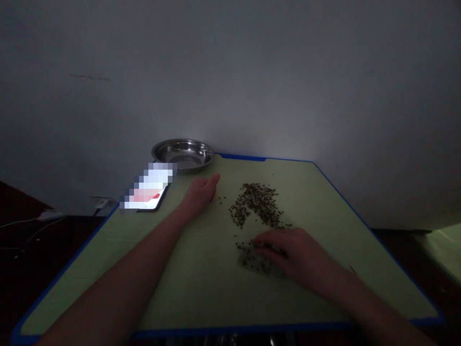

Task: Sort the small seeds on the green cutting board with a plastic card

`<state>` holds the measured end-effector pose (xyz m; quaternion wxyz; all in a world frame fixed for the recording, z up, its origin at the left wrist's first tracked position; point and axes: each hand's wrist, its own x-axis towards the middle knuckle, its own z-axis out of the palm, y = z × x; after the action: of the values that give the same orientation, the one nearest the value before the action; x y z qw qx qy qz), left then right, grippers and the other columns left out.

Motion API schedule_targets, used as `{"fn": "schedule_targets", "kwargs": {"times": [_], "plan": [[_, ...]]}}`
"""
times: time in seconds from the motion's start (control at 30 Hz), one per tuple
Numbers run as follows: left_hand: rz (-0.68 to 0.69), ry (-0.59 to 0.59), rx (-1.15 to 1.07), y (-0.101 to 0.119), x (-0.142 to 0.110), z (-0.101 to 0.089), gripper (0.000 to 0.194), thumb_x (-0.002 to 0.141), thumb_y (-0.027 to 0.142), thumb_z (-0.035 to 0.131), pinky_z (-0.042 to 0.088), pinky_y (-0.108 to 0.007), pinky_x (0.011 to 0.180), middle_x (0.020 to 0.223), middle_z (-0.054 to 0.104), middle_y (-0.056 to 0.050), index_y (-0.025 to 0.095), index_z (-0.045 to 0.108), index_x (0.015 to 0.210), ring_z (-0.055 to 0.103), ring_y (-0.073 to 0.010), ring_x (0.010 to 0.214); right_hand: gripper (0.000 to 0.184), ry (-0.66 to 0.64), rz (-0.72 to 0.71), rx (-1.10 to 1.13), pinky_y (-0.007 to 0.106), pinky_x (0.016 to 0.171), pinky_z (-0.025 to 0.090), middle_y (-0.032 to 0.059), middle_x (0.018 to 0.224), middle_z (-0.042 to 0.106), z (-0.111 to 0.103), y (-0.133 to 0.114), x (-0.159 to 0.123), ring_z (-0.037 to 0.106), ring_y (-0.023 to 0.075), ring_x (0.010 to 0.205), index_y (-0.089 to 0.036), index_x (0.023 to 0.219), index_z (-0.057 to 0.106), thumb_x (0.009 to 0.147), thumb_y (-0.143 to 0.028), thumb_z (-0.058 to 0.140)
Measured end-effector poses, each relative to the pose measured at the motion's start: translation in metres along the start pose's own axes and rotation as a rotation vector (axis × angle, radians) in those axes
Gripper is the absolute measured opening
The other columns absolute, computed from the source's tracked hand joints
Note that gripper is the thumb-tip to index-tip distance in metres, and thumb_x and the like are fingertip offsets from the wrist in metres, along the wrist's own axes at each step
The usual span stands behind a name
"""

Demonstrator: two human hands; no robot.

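Many grains [260, 202] lie loose; right hand [294, 250] apparently pinches translucent bag [260, 267], left hand [200, 195]: grip unclear. Likely grain-handling; next needs steadiness.

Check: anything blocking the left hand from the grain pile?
Nothing visible blocks it: between the left hand and the grain pile lie only a few loose grains on the green tabletop.

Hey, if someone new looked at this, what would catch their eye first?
Probably the brightly lit phone on the left of the green table. Next, the scatter of small dark seed-like grains around the middle, just beyond the right hand. The shiny metal bowl at the far left corner stands out too.
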<state>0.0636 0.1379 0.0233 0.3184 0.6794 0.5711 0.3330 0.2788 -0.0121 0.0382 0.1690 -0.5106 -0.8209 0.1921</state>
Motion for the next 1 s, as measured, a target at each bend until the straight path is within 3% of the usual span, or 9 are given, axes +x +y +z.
{"fn": "schedule_targets", "kwargs": {"times": [0.33,0.47,0.67,1.0], "plan": [[0.028,-0.007,0.003,-0.001,0.000,0.000,0.061,0.086,0.053,0.036,0.034,-0.029,0.053,0.031,0.033,0.004,0.022,0.038,0.034,0.038,-0.0126,0.037,0.014,0.125,0.169,0.117,0.026,0.060,0.043,0.0003,0.079,0.071,-0.034,0.034,0.019,0.061,0.0134,0.065,-0.022,0.093,0.069,0.086,-0.029,0.058],[0.024,0.002,-0.006,-0.002,0.000,0.000,0.060,0.085,0.053,0.037,0.034,-0.029,0.053,0.032,0.032,0.004,0.023,0.037,0.034,0.038,-0.0128,0.037,0.013,0.091,0.160,0.053,0.025,0.058,0.041,0.0006,0.078,0.070,-0.028,0.038,0.026,0.058,0.0130,0.063,-0.021,0.092,0.068,0.086,-0.026,0.057],[0.027,-0.008,-0.012,-0.001,-0.001,0.000,0.060,0.085,0.055,0.036,0.035,-0.029,0.053,0.032,0.033,0.004,0.023,0.038,0.035,0.038,-0.0131,0.038,0.014,0.006,0.107,0.093,0.025,0.059,0.040,0.0010,0.079,0.070,-0.013,0.023,0.027,0.057,0.0126,0.063,-0.021,0.092,0.068,0.087,-0.024,0.055],[0.014,-0.001,0.005,-0.003,0.001,0.001,0.059,0.084,0.056,0.037,0.033,-0.029,0.052,0.033,0.034,0.004,0.023,0.037,0.035,0.037,-0.0128,0.038,0.012,-0.008,0.128,0.169,0.025,0.059,0.040,0.0007,0.077,0.069,-0.014,0.019,0.024,0.056,0.0117,0.064,-0.019,0.089,0.068,0.086,-0.021,0.057]]}}
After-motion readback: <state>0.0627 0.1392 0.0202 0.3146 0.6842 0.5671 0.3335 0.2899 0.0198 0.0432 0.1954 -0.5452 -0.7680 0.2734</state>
